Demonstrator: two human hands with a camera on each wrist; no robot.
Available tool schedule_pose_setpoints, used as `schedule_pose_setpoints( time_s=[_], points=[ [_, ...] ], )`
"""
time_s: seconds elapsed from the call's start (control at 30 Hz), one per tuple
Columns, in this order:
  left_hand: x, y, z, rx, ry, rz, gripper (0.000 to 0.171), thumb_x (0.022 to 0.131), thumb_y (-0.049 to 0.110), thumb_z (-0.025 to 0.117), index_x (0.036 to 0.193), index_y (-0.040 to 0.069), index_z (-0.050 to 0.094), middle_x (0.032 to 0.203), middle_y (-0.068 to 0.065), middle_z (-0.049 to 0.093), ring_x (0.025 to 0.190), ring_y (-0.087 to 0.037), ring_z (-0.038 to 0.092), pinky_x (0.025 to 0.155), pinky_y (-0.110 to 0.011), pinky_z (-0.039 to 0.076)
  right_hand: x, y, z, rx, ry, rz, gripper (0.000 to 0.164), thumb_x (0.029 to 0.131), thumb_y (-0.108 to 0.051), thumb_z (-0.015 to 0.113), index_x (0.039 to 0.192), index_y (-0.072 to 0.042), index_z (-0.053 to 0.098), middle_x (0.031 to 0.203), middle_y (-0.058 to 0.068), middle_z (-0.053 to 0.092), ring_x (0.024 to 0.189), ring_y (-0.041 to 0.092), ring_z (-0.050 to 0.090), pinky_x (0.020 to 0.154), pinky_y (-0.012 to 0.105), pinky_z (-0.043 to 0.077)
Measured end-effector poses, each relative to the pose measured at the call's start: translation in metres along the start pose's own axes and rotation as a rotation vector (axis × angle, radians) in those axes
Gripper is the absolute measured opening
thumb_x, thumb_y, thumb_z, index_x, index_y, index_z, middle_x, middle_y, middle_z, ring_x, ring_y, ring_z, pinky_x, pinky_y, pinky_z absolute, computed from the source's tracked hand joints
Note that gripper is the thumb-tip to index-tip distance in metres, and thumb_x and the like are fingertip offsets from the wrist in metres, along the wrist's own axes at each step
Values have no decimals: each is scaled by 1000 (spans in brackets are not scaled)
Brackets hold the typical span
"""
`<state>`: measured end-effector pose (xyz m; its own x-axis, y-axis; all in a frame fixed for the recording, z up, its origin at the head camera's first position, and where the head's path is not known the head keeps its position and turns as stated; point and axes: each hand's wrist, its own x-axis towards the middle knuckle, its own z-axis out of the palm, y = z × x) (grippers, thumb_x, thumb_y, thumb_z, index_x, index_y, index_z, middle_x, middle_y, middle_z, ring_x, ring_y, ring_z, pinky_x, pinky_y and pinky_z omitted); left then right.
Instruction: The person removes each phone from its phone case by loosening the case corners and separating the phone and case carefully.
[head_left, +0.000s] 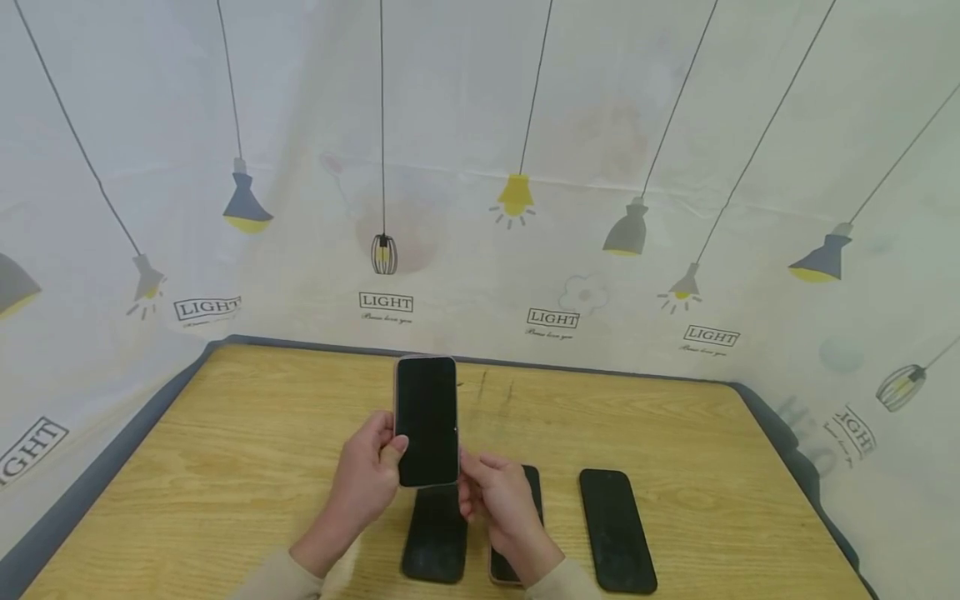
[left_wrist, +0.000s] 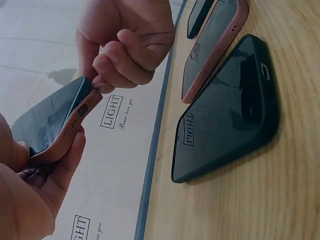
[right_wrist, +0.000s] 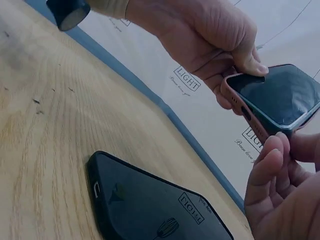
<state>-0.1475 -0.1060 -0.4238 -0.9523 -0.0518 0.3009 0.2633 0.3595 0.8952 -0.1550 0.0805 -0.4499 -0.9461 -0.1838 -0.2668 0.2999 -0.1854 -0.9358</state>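
My left hand grips a black-screened phone by its left side, thumb over the front, above the table. The phone sits in a pink case. In both wrist views, a dark teal edge of the phone stands raised from the case along one side near the bottom corner. My right hand pinches at the lower right corner, its other fingers curled. What the fingertips hold there, phone edge or case rim, is partly hidden.
On the wooden table below lie a dark-cased phone, a pink-cased phone partly behind my right hand, and another dark phone at the right. A curtain printed with lamps hangs beyond the table's edge.
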Motion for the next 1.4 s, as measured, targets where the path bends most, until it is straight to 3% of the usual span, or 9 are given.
schedule_pose_setpoints(
  time_s=[0.23, 0.37, 0.53, 0.7, 0.87, 0.97, 1.07, 1.2, 1.4],
  points=[
    [-2, 1, 5, 83, 39, -10, 6, 99, -6, 58, 102, -2, 61, 84, -12, 73, 61, -13, 54, 50, -25, 43, -4, -3, 7, -19, 66, -32, 40, 102, -30, 67, 70, -7, 64, 58, -1, 63, 48, 8, 62, 47, 22, 53],
    [-2, 0, 4, 89, 48, -23, 4, 99, -4, 60, 101, -2, 62, 84, -12, 74, 61, -11, 54, 50, -24, 43, -5, -4, 9, -172, 52, -97, 35, 97, -33, 75, 78, -5, 65, 61, 0, 63, 49, 10, 63, 49, 25, 56],
    [-2, 0, 3, 50, 29, -20, 4, 98, -5, 61, 101, -3, 63, 85, -13, 74, 66, -12, 60, 55, -24, 48, -7, -8, 10, -371, 38, -197, 34, 91, -24, 82, 77, -3, 59, 59, -1, 58, 47, 9, 60, 48, 26, 55],
    [-1, -2, 2, -16, -10, -69, 6, 100, -3, 62, 105, -5, 63, 92, -18, 76, 78, -20, 73, 64, -25, 57, -8, -15, 5, -475, -48, -259, 39, 95, -24, 78, 74, -3, 53, 57, -1, 56, 49, 11, 58, 48, 27, 53],
    [-1, -3, 0, -17, -31, -117, 9, 101, 0, 63, 107, -6, 63, 95, -19, 76, 83, -23, 75, 67, -27, 59, -7, -19, 1, -546, -92, -297, 36, 96, -24, 76, 73, -3, 58, 58, 1, 58, 50, 11, 55, 45, 21, 44],
    [0, -2, -2, 12, -27, -132, 9, 100, 2, 65, 105, -5, 63, 92, -17, 76, 81, -22, 74, 66, -26, 58, -7, -19, 0, -531, -88, -293, 28, 96, -22, 75, 79, 0, 70, 65, 5, 65, 53, 10, 56, 46, 22, 45],
    [1, -1, -4, 25, -29, -149, 11, 99, 4, 68, 102, -4, 62, 87, -14, 76, 79, -21, 74, 64, -25, 57, -6, -19, -1, -450, -97, -267, 22, 97, -17, 73, 90, 4, 77, 74, 13, 73, 58, 10, 62, 54, 24, 54],
    [2, -2, -5, 7, -40, -166, 11, 98, 4, 69, 101, -4, 62, 84, -13, 76, 80, -21, 75, 65, -23, 56, -5, -17, -1, -307, -124, -225, 23, 97, -9, 71, 98, 14, 73, 77, 19, 74, 63, 10, 69, 64, 26, 60],
    [3, -2, -9, -3, -72, -203, 11, 100, 4, 66, 104, -5, 62, 84, -13, 75, 72, -18, 70, 57, -24, 52, -5, -16, -2, -226, -114, -202, 24, 97, -6, 70, 98, 19, 68, 73, 11, 73, 62, 11, 69, 62, 25, 59]
  ],
)
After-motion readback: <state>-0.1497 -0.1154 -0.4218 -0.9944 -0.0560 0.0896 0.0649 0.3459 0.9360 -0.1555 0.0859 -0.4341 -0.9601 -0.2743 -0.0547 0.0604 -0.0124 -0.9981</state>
